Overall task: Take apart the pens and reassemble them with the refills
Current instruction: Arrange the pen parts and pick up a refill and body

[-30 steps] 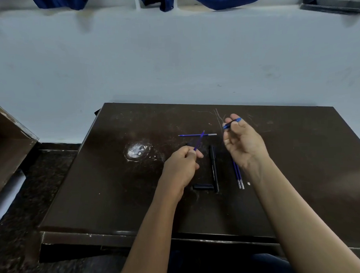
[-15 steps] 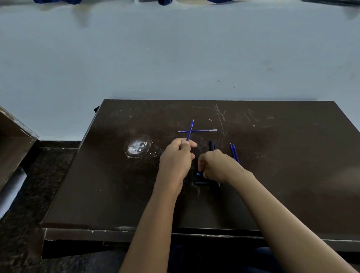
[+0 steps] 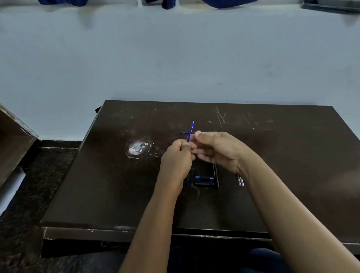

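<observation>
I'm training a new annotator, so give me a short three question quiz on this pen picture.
1. True or false: the left hand grips a blue refill.
2. What lies closest to the black pen? A the black cap; B the pale scuff; C the wall.
3. Fill in: the gripped refill's tip points ___ from the person.
Key: 1 true; 2 A; 3 away.

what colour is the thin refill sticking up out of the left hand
Blue; the refill rises from the left hand, clearest in the head view.
</observation>
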`<state>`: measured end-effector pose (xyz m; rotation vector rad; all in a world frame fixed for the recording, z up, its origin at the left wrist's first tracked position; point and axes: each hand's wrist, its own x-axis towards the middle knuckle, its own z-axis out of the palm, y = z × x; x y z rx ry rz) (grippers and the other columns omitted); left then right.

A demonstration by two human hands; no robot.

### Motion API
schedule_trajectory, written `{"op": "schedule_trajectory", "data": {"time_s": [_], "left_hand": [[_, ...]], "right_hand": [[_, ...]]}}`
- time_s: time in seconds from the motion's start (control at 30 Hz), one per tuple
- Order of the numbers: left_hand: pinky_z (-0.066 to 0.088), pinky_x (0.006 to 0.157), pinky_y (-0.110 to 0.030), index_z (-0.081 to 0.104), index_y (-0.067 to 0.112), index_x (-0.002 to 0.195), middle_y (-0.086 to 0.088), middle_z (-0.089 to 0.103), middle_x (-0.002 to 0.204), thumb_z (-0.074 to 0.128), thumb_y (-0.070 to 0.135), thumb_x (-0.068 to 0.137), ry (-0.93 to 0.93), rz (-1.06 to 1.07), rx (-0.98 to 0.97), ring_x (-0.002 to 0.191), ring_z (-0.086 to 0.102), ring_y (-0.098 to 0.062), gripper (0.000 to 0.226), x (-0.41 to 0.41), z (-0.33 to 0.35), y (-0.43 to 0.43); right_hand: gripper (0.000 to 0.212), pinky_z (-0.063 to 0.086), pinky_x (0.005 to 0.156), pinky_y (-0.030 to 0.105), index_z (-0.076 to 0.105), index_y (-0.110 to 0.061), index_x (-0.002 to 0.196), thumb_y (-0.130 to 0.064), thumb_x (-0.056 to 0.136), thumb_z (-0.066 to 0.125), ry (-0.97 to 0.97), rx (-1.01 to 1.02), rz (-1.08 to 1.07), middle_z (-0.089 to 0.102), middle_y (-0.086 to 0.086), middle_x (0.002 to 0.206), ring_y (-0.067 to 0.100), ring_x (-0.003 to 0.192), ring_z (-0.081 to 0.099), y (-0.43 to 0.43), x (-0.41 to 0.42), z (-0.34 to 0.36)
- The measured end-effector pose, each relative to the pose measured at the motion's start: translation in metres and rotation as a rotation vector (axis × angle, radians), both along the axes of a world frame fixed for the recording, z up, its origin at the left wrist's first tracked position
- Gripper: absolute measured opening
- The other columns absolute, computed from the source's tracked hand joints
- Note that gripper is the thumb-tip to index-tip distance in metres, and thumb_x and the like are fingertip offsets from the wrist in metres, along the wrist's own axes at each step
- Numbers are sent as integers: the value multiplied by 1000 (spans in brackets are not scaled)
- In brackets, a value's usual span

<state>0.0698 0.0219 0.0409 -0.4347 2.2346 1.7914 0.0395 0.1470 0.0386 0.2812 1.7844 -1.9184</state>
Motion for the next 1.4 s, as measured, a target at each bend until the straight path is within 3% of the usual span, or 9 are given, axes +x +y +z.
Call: {"op": "schedule_trajectory", "data": {"time_s": [0.07,0.17,0.37,0.4,0.47,0.57,0.7,1.17,1.4], "left_hand": [[28,47,-22,58,25,78,6,51,69,39,20,96,-14,-22,13,53,40,-6,27,1,1,1],[28,47,-23,56,28,76,5,51,68,39,22,96,-37,-34,23,52,40,-6,27,2,3,2],[27,45,-23,58,27,79,2,51,72,40,15,95,-49,13,21,53,39,-8,27,0,4,-2],[27,46,-23,58,27,79,2,52,73,39,15,95,-47,14,24,54,39,-8,28,0,4,-3],[29,47,-22,59,27,80,2,52,74,39,15,95,-41,16,26,55,40,-7,28,0,4,-4],[31,50,-22,60,27,80,2,53,75,39,18,96,-38,14,39,57,41,-7,28,0,3,-3],[31,50,-23,60,27,80,4,53,72,39,16,96,-27,8,41,57,41,-7,29,0,3,-2],[31,51,-24,60,29,80,6,53,70,35,25,100,-5,-4,-5,58,42,-6,31,2,4,0],[31,50,-23,59,29,79,6,52,70,36,24,99,-12,-12,-12,56,41,-7,32,2,6,2]], "right_hand": [[14,51,67,18,68,-14,98,-19,95,55,-23,-86,-36,68,-8,65,0,57,64,-7,2,4],[11,50,55,15,66,-12,91,-10,93,55,-44,-140,-186,68,-4,70,5,57,59,-20,0,3],[13,49,61,26,58,-16,85,-12,95,51,16,-259,-479,60,-1,70,10,64,60,-18,-67,23],[12,48,59,26,58,-14,85,-9,94,52,93,-178,-471,58,2,71,11,61,57,-17,-80,26],[9,47,58,25,64,-9,84,-8,89,57,295,244,-343,62,7,76,15,62,57,-12,-103,18],[12,48,82,26,73,-6,91,-8,86,62,479,850,16,71,8,97,19,91,63,-4,-121,-9],[14,49,94,35,74,-10,94,-6,82,68,515,1039,259,71,8,102,23,102,64,0,-128,-41],[13,53,90,42,75,-17,87,-11,83,63,494,1033,184,72,9,100,27,94,66,-7,-133,-85],[15,54,84,37,74,-13,89,-21,77,71,525,985,218,72,4,92,21,89,66,-2,-128,-85]]}}
